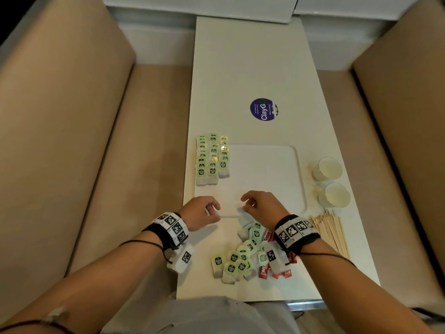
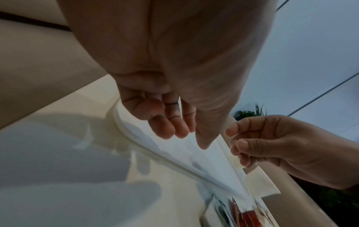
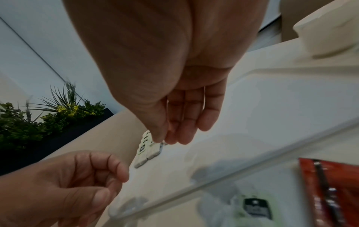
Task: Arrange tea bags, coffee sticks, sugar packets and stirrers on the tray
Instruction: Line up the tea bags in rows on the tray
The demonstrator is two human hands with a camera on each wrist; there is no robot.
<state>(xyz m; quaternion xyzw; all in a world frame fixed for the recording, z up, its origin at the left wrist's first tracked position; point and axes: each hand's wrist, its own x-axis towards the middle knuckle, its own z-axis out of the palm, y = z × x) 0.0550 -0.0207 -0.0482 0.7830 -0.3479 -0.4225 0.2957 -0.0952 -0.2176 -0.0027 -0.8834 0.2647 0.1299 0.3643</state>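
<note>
hands: left hand point(image 1: 201, 211) and right hand point(image 1: 261, 202) both loosely curled, holding nothing, over the tray's near edge
tray point(image 1: 298, 179): three neat tea bag rows point(image 1: 212, 157) along its left edge
loose pile point(image 1: 243, 257): tabletop's near edge, tea bags mixed with red sachets point(image 1: 280, 271)
stirrers point(image 1: 333, 231): near right edge, untouched
step: between tea bags, I'd say
next: grab another bag from the pile

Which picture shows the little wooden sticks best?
The head view: the wooden stirrers lie fanned out on the table's right side, past the right hand. Neither wrist view shows them; those show mostly hands and the tray.
</note>
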